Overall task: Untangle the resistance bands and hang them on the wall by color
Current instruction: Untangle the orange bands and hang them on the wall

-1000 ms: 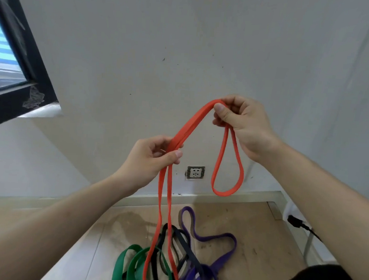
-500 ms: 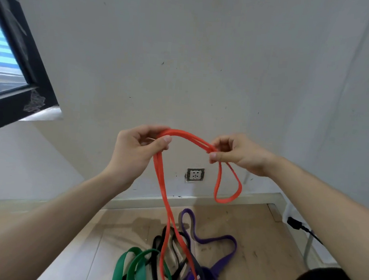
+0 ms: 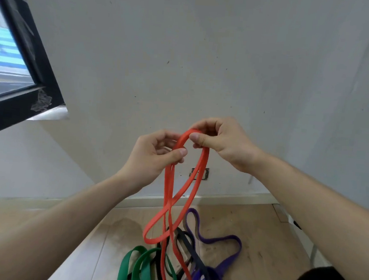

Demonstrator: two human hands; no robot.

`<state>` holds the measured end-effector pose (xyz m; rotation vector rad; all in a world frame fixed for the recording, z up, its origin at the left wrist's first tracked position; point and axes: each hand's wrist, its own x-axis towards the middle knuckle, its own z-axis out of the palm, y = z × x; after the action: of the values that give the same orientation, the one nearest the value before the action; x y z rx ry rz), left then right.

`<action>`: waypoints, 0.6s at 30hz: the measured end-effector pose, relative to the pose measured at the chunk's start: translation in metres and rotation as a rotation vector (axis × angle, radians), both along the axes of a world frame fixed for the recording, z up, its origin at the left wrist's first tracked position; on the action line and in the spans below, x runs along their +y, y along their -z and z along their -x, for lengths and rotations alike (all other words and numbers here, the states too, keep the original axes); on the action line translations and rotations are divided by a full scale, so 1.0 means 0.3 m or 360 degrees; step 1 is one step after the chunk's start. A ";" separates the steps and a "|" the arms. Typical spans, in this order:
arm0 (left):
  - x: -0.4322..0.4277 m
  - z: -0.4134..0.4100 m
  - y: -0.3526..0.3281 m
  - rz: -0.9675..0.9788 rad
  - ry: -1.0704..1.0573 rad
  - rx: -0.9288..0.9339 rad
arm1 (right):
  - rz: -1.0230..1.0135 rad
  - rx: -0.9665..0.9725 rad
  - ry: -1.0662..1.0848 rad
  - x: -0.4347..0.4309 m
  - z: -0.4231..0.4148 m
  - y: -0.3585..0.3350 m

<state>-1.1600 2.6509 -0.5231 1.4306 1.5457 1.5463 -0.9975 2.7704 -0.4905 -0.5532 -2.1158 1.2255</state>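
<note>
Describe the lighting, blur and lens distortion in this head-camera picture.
Head view: soft, even light with no hard shadows on the wall; the window pane looks washed out; wide-angle distortion tilts the black window frame; the left hand, right hand and orange resistance band are fairly sharp, the green band and purple band near the bottom edge softer.

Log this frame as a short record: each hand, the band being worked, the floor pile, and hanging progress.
left hand: pinches orange band
right hand: pinches the band's top bend
orange band: raised, strands cross, lower end runs into pile
floor pile: green band, black band, purple band
wall: no band hung in view
</note>
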 end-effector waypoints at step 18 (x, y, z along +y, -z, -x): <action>0.000 -0.008 -0.050 0.0084 0.0075 -0.0190 | 0.0156 0.0280 0.0281 0.111 -0.125 -0.038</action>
<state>-1.1576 2.6510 -0.5080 1.3122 1.4614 1.5232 -0.9600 2.8038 -0.4792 -0.6368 -1.8286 1.2347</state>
